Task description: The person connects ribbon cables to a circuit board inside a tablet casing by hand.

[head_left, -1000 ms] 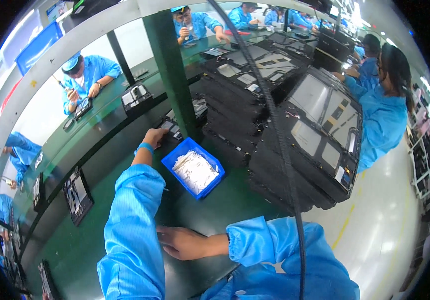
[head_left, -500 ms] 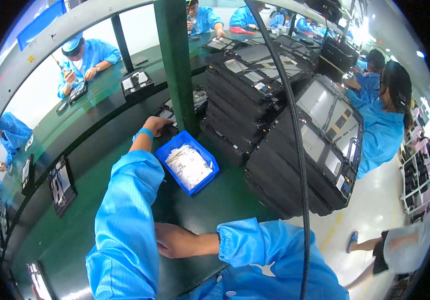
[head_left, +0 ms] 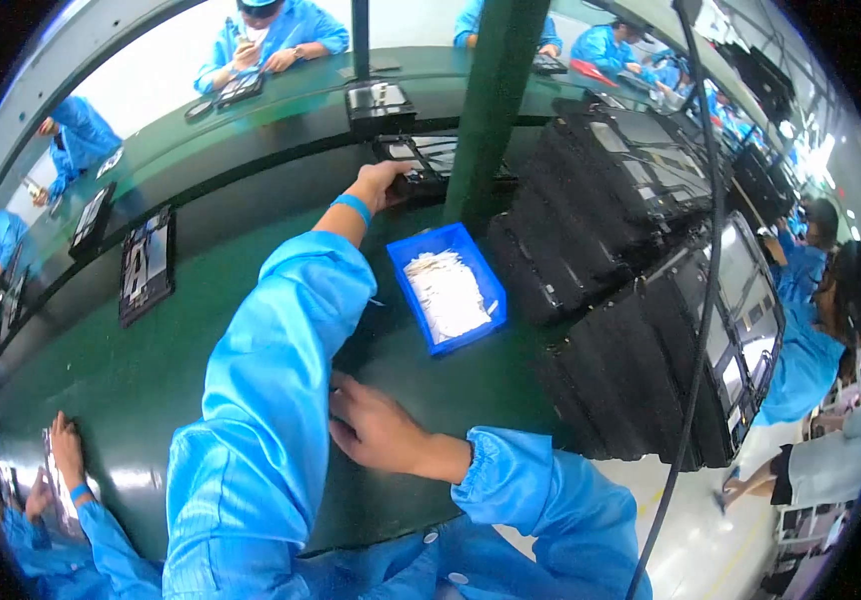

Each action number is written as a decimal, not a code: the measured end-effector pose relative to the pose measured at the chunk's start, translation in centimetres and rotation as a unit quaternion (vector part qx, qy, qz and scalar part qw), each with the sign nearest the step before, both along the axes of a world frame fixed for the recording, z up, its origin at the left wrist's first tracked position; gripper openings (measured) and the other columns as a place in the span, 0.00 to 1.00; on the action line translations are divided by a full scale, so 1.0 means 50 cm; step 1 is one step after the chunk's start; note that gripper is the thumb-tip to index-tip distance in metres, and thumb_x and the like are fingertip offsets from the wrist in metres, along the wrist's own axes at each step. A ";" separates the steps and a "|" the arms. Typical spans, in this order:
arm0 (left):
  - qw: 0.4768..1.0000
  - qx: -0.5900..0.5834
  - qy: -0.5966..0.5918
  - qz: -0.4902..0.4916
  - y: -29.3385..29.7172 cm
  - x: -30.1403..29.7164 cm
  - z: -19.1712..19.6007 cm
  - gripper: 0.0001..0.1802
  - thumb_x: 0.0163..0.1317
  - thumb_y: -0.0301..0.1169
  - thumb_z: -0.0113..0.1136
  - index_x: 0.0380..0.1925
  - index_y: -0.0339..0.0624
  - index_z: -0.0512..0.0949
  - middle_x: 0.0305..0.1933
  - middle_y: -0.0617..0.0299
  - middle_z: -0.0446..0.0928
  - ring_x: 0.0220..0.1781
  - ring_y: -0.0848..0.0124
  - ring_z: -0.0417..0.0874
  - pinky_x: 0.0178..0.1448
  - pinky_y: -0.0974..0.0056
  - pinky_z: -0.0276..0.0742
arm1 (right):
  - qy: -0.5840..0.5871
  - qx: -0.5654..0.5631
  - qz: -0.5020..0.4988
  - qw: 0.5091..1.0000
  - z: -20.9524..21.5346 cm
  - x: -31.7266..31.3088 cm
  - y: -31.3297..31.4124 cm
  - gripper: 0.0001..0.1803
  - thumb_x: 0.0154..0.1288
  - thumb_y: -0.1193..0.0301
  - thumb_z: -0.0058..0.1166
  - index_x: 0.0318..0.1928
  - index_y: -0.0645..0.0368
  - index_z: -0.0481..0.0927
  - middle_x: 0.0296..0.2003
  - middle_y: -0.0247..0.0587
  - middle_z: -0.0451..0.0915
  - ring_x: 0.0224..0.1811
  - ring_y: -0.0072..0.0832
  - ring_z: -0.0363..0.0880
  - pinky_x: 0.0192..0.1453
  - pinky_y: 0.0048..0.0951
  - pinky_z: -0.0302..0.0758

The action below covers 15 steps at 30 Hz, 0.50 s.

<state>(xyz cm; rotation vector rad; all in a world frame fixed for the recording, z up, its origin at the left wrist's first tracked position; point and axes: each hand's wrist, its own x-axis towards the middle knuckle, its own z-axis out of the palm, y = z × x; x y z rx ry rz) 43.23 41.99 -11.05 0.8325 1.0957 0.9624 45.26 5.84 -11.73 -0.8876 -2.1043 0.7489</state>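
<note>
At the glossy green surface (head_left: 101,370), our left grip (head_left: 375,186) clamps a flat black rectangular device (head_left: 435,152) (our right grip (head_left: 386,428), we cannot tell).

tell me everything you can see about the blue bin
The blue bin looks like plastic, open-topped and roughly rectangular. It stands upright, slightly askew, on the green tabletop, holding a heap of thin white pieces. It sits left of the black stacks; neither the left hand nor the right hand touches it.
</note>
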 end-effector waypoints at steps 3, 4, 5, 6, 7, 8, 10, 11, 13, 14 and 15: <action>0.991 0.017 -0.082 0.102 -0.010 -0.115 0.012 0.16 0.49 0.23 0.66 0.39 0.32 0.75 0.39 0.51 0.79 0.39 0.53 0.83 0.45 0.44 0.81 | 0.038 0.000 0.018 0.999 0.014 -0.003 0.000 0.19 0.58 0.76 0.54 0.52 0.59 0.74 0.63 0.52 0.65 0.55 0.51 0.74 0.56 0.42 0.74; 0.987 0.056 -0.035 0.148 -0.050 -0.127 0.045 0.15 0.48 0.24 0.66 0.37 0.33 0.76 0.38 0.52 0.78 0.37 0.55 0.82 0.42 0.43 0.80 | 0.037 -0.007 0.007 0.999 0.021 0.004 0.003 0.20 0.58 0.77 0.53 0.53 0.58 0.74 0.64 0.52 0.64 0.57 0.50 0.73 0.56 0.41 0.74; 0.976 0.082 -0.032 0.201 -0.046 -0.208 0.036 0.15 0.47 0.26 0.67 0.34 0.33 0.76 0.37 0.52 0.77 0.36 0.57 0.81 0.38 0.48 0.79 | 0.038 -0.012 0.031 0.999 0.026 -0.001 -0.005 0.20 0.58 0.77 0.53 0.53 0.58 0.74 0.64 0.52 0.64 0.57 0.50 0.73 0.56 0.41 0.74; 0.971 0.109 -0.010 0.212 -0.078 -0.234 0.064 0.15 0.46 0.29 0.68 0.33 0.34 0.76 0.35 0.54 0.77 0.32 0.62 0.80 0.31 0.56 0.78 | 0.040 -0.005 0.016 0.999 0.024 0.004 -0.001 0.20 0.58 0.78 0.53 0.53 0.58 0.75 0.64 0.51 0.64 0.57 0.50 0.74 0.56 0.41 0.74; 0.962 0.146 0.036 0.228 -0.084 -0.300 0.071 0.15 0.45 0.30 0.69 0.31 0.35 0.76 0.31 0.58 0.77 0.27 0.67 0.79 0.24 0.62 0.74 | 0.039 0.004 0.013 0.999 0.026 0.004 -0.002 0.20 0.58 0.78 0.53 0.53 0.58 0.75 0.64 0.51 0.64 0.57 0.50 0.74 0.57 0.41 0.74; 0.950 0.164 0.098 0.246 -0.120 -0.311 0.107 0.14 0.45 0.31 0.69 0.30 0.36 0.77 0.27 0.62 0.76 0.23 0.70 0.77 0.20 0.65 0.69 | 0.039 0.032 -0.008 0.999 0.027 0.016 0.006 0.19 0.59 0.75 0.52 0.53 0.58 0.75 0.64 0.50 0.65 0.54 0.47 0.75 0.56 0.42 0.74; 0.942 0.199 0.091 0.255 -0.156 -0.422 0.125 0.13 0.47 0.32 0.69 0.31 0.38 0.80 0.26 0.64 0.76 0.21 0.73 0.75 0.19 0.68 0.66 | 0.043 0.034 -0.013 0.998 0.047 0.025 0.000 0.19 0.59 0.76 0.52 0.53 0.59 0.75 0.63 0.50 0.66 0.53 0.45 0.76 0.55 0.40 0.75; 0.943 0.204 0.109 0.240 -0.190 -0.480 0.144 0.12 0.50 0.33 0.69 0.32 0.40 0.80 0.28 0.64 0.79 0.22 0.74 0.77 0.21 0.69 0.70 | 0.041 0.042 -0.025 0.998 0.057 0.026 -0.001 0.19 0.59 0.76 0.52 0.52 0.59 0.76 0.63 0.50 0.67 0.52 0.43 0.77 0.54 0.39 0.75; 0.966 0.179 0.058 0.179 -0.219 -0.606 0.146 0.10 0.52 0.32 0.67 0.33 0.41 0.80 0.30 0.64 0.81 0.27 0.74 0.80 0.27 0.69 0.75 | 0.055 0.063 -0.012 0.996 0.085 0.028 -0.009 0.18 0.57 0.79 0.52 0.50 0.60 0.78 0.60 0.50 0.70 0.47 0.40 0.80 0.52 0.38 0.76; 0.977 0.149 0.031 0.149 -0.238 -0.648 0.147 0.10 0.53 0.32 0.67 0.34 0.41 0.80 0.31 0.64 0.81 0.29 0.74 0.81 0.31 0.68 0.77 | 0.076 0.060 -0.005 0.995 0.090 0.028 -0.012 0.16 0.55 0.81 0.53 0.46 0.60 0.80 0.57 0.49 0.74 0.43 0.39 0.81 0.49 0.36 0.77; 0.986 0.117 0.003 0.118 -0.257 -0.685 0.144 0.10 0.54 0.32 0.66 0.35 0.42 0.81 0.32 0.64 0.82 0.30 0.74 0.83 0.34 0.68 0.79 | 0.073 0.108 -0.005 0.991 0.097 0.033 -0.011 0.15 0.53 0.82 0.52 0.43 0.61 0.81 0.54 0.49 0.77 0.41 0.37 0.81 0.46 0.35 0.77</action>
